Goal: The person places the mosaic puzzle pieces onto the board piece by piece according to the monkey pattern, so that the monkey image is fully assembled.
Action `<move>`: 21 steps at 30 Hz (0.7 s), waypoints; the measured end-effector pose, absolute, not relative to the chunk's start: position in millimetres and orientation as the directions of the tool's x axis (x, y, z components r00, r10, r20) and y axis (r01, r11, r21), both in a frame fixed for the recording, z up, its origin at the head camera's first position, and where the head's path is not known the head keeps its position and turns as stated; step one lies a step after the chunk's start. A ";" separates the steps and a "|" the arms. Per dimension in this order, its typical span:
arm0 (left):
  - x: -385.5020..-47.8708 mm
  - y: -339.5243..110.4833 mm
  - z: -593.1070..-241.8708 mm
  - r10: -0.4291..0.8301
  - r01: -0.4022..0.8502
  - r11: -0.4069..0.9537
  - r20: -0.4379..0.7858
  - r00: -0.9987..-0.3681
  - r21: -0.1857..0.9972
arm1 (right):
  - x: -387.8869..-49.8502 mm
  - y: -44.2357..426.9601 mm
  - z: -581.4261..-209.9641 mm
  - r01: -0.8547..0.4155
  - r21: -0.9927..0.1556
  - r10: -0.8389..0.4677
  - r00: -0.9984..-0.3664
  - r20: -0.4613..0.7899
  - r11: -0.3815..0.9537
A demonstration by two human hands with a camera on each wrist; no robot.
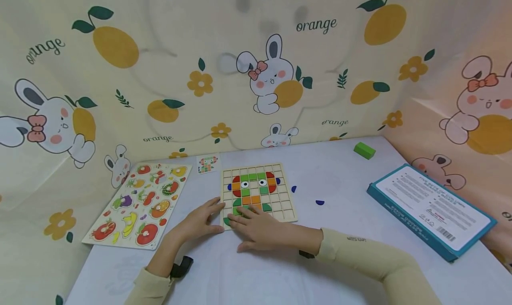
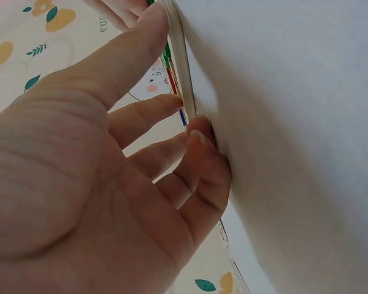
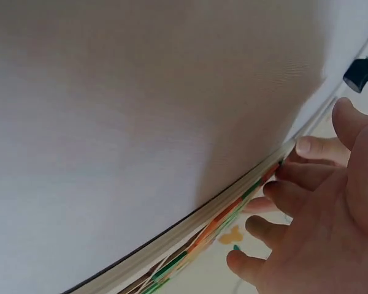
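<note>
A wooden grid board point(image 1: 286, 203) lies on the white table, bearing coloured tiles in red, orange, green and blue with two eye pieces. My left hand point(image 1: 200, 220) is at its lower left corner; in the left wrist view, the thumb point(image 2: 132, 49) and bent fingers touch the board's edge point(image 2: 183, 61). Stretched over the lower left part of the board, my right hand point(image 1: 262, 229) rests its fingers by a green piece point(image 1: 227, 221). It hides some of the bottom tiles. Two blue half-circle pieces point(image 1: 294, 189) lie loose to the board's right.
A fruit picture board point(image 1: 140, 200) lies on the left, beside a small pattern card point(image 1: 207, 164) behind the grid. At the far right are a green block point(image 1: 364, 150) and a blue-edged box point(image 1: 432, 211). A printed cloth point(image 1: 248, 127) hangs around the table.
</note>
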State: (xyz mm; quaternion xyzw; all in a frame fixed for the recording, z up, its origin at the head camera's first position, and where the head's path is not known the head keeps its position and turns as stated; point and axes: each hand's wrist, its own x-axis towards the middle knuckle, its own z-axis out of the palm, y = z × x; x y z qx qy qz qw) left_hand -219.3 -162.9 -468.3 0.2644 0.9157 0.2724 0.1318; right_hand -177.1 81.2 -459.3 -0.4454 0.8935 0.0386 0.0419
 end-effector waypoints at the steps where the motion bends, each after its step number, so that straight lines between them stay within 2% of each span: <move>1: -219.2 -163.0 -468.0 0.554 0.410 0.713 -0.100 -0.826 0.569 | -176.9 83.3 -458.4 -0.796 0.016 -0.790 -0.603 -0.110 0.605; 4: -219.4 -162.8 -467.8 0.551 0.404 0.718 -0.108 -0.828 0.567 | -178.0 94.4 -456.1 -0.770 -0.040 -0.770 -0.631 -0.097 0.636; 8: -220.9 -161.8 -468.7 0.552 0.400 0.723 -0.122 -0.825 0.564 | -185.5 124.1 -452.6 -0.682 -0.140 -0.692 -0.720 -0.042 0.718; 11: -221.8 -161.3 -469.1 0.548 0.397 0.725 -0.122 -0.827 0.563 | -195.0 156.3 -449.0 -0.565 -0.211 -0.580 -0.815 -0.008 0.797; 15: -222.5 -162.0 -469.2 0.540 0.385 0.728 -0.128 -0.832 0.568 | -206.9 203.6 -444.5 -0.386 -0.237 -0.401 -0.916 -0.018 0.892; 18: -223.8 -163.5 -469.8 0.540 0.386 0.732 -0.132 -0.832 0.562 | -211.1 234.5 -441.3 -0.294 -0.250 -0.318 -0.946 -0.059 0.923; 21: -226.8 -164.5 -470.4 0.543 0.392 0.732 -0.130 -0.830 0.558 | -210.1 256.9 -438.2 -0.261 -0.302 -0.304 -0.947 -0.107 0.917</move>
